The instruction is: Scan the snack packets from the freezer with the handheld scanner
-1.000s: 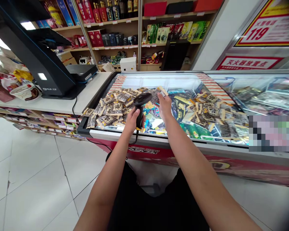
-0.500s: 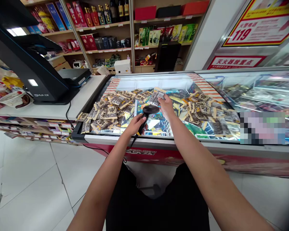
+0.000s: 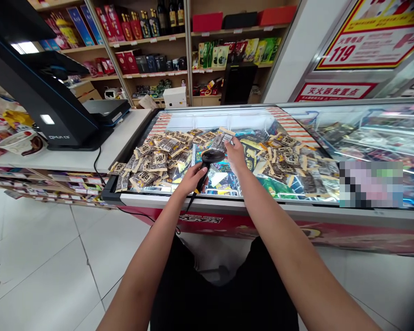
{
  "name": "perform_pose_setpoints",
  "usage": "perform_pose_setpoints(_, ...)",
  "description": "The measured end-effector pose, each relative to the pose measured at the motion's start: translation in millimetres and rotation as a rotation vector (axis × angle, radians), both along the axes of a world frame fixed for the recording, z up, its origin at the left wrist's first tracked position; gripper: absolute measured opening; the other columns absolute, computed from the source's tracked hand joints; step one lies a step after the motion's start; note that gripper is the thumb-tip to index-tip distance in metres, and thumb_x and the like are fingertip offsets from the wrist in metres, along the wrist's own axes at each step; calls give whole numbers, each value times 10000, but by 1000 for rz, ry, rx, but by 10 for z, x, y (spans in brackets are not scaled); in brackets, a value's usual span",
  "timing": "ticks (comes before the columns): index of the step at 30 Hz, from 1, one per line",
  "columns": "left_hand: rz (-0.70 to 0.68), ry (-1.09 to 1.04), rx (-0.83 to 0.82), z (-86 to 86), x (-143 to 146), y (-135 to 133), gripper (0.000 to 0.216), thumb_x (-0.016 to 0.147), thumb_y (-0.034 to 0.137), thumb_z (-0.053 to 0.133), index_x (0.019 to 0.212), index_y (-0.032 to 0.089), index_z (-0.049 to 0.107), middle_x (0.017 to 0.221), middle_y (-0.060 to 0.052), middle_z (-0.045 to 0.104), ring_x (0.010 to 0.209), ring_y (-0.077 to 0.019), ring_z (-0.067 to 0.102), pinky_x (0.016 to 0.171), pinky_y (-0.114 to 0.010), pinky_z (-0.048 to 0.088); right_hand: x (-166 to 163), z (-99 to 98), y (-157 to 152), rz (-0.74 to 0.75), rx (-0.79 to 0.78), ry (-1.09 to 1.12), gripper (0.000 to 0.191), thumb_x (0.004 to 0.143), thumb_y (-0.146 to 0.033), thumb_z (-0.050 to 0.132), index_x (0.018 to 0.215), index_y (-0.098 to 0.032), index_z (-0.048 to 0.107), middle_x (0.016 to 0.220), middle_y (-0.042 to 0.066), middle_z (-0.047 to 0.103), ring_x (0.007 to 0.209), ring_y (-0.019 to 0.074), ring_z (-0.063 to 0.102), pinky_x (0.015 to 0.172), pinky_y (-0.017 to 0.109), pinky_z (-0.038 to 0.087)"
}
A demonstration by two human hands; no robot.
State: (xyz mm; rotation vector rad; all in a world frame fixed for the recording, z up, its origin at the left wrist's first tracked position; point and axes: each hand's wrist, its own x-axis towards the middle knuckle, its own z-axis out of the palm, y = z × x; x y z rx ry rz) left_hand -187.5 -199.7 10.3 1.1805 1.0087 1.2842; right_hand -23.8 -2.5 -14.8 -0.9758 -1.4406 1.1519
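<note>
My left hand [image 3: 193,178] is wrapped round the handle of a black barcode scanner [image 3: 212,156], whose cable hangs down over the freezer's front. My right hand [image 3: 235,152] pinches a small snack packet [image 3: 221,139] with a pale barcode label facing up, just beyond the scanner head. Under both hands is the glass top of a chest freezer [image 3: 179,201]. A heap of similar brown-and-cream packets [image 3: 155,161] lies to the left, and another pile of packets [image 3: 290,156] lies to the right.
On the left counter [image 3: 131,133] stand a black checkout terminal [image 3: 62,105] and a paper bowl [image 3: 22,143]. Shelves [image 3: 152,37] with bottles and boxes rise behind the freezer. A scanner cord [image 3: 138,213] loops along the front edge.
The scanner and my left hand have shifted slightly left. My right hand still holds the packet, a touch further left in view.
</note>
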Motion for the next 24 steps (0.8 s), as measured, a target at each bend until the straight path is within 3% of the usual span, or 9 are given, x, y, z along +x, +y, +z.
perform_pose_setpoints(4,-5,-1,-4,7,-12,14,675,859,836,845,1033,255,549,634,57,688,382,-145,602,411,-269,480,-9,7,-6,-29,2,-26,762,958,-820,636,1497,-283,682,1089,59,850,920,298,815,785,491,722)
perform_pose_setpoints(10,2,22,-3,22,-32,14,668,846,834,848,995,252,554,647,41,719,379,-148,617,396,-256,457,209,152,-46,-94,255,-220,768,1094,-768,459,1568,-204,675,1398,188,836,1292,365,814,1132,566,662)
perform_pose_setpoints(13,26,5,3,37,-26,-9,675,830,836,852,1018,247,582,625,39,712,364,-157,612,378,-250,430,634,311,-130,-153,374,-412,720,1152,-671,401,1603,-183,679,1514,219,794,1382,380,789,1211,565,624)
perform_pose_setpoints(18,8,-40,41,82,12,-28,702,853,869,802,1071,218,655,655,8,747,375,-170,612,375,-273,446,1554,520,-376,-208,564,-743,605,1193,-497,376,1607,-265,752,1624,112,766,1534,374,697,1351,561,520)
perform_pose_setpoints(24,0,-44,29,93,78,9,787,887,908,732,1163,171,767,672,-51,765,437,-217,682,376,-298,448,2259,409,-524,-322,537,-949,602,1181,-352,363,1618,-258,767,1694,88,716,1699,382,537,1455,702,319)
